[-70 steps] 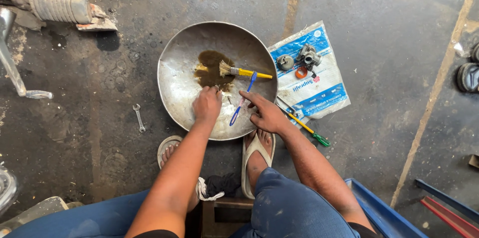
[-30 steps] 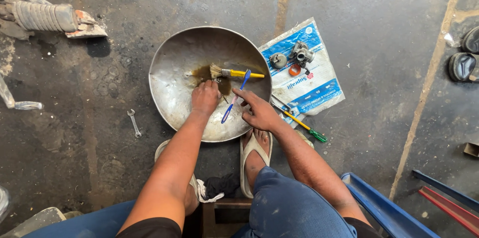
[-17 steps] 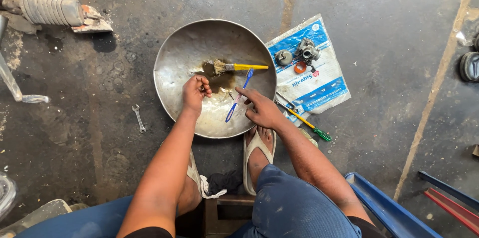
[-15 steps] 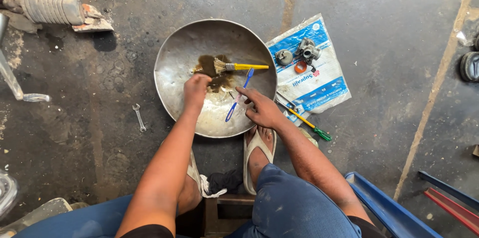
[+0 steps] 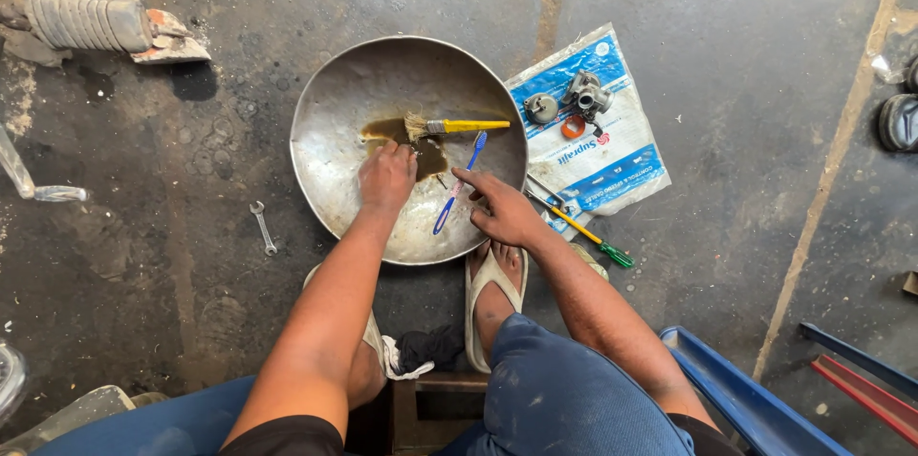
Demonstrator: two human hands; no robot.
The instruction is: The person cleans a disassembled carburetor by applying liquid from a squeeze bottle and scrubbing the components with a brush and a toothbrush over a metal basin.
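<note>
A wide, shallow metal bowl (image 5: 335, 121) sits on the dark, stained concrete floor (image 5: 727, 54), just ahead of the person's feet, with a pool of brown liquid (image 5: 426, 155) near its centre. The left hand (image 5: 386, 177) rests inside the bowl at the pool's 8 o'clock edge, fingers curled down into the liquid; whether they pinch anything cannot be told. The right hand (image 5: 503, 209) lies at the bowl's 4 o'clock rim, fingers spread and loose, with its fingertips touching or just beside a blue toothbrush (image 5: 457, 184) that lies slanted in the bowl; it is not clasped around it. A yellow-handled paintbrush (image 5: 459, 126) lies across the bowl above the pool, bristles in the liquid, handle pointing to 3 o'clock. Just outside the rim at 3 o'clock lies a blue-and-white plastic bag (image 5: 598, 164) spread flat, bearing small grey metal engine parts (image 5: 583, 95) and an orange ring (image 5: 573, 127). A screwdriver with a yellow and green handle (image 5: 585, 234) lies at the bag's lower edge, near the right wrist. At 9 o'clock from the bowl, well apart, a small spanner (image 5: 263, 228) lies on the floor. Below the bowl, both feet wear pale sandals (image 5: 491, 279), and a dark rag (image 5: 426, 349) lies between them.
</note>
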